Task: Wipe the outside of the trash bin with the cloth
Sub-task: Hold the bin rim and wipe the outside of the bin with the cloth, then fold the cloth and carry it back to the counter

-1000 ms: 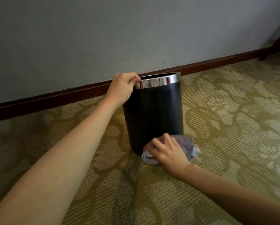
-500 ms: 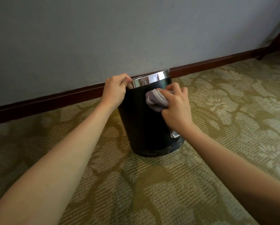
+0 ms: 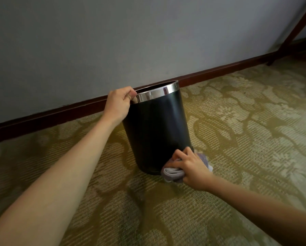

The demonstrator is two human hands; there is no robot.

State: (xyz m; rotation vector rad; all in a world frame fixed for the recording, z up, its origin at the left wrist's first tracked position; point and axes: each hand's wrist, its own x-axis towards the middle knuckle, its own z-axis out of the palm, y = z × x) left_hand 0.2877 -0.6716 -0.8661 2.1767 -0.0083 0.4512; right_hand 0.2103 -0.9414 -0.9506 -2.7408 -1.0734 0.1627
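Bin (image 3: 157, 128) tilted | left hand (image 3: 117, 103) gripping rim | right hand (image 3: 191, 168) clutching cloth (image 3: 172, 173) at base | hard push might tip it

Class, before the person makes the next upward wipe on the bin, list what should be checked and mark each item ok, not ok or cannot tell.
1. Left hand grips the bin's metal rim: ok.
2. Right hand holds the cloth: ok.
3. Cloth pressed against the bin near its base: ok.
4. Bin standing flat on the carpet: not ok, it looks tilted.
5. Far side of the bin wiped: cannot tell, hidden.
6. Bin clear of the baseboard: ok.
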